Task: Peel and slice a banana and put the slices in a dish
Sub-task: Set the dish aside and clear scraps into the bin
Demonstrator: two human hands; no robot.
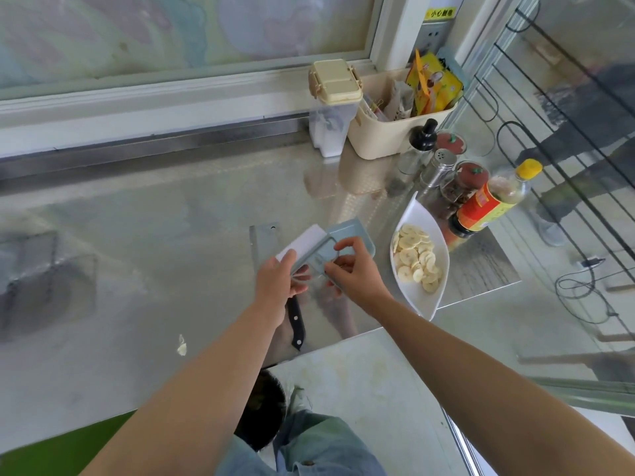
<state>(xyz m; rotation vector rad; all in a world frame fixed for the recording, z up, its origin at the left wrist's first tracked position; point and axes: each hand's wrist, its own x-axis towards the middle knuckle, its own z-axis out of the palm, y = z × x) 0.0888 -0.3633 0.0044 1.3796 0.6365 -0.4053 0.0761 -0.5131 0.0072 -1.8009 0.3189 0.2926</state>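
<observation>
A white leaf-shaped dish (433, 298) lies on the steel counter to the right, filled with several banana slices (415, 257). Both hands hold a small grey-blue cutting board (347, 235), tilted up off the counter just left of the dish. My left hand (280, 281) grips its near left edge. My right hand (354, 269) pinches the board around its handle opening. A cleaver lies under the hands, with its blade (263, 240) pointing away and its black handle (296, 321) toward me.
A soy sauce bottle (488, 201), spice jars (462, 183) and a metal shaker (439, 166) crowd behind the dish. A cream basket (385, 135) and a lidded container (331, 108) stand at the back. A scrap of peel (182, 345) lies near left. The counter edge runs close on the right.
</observation>
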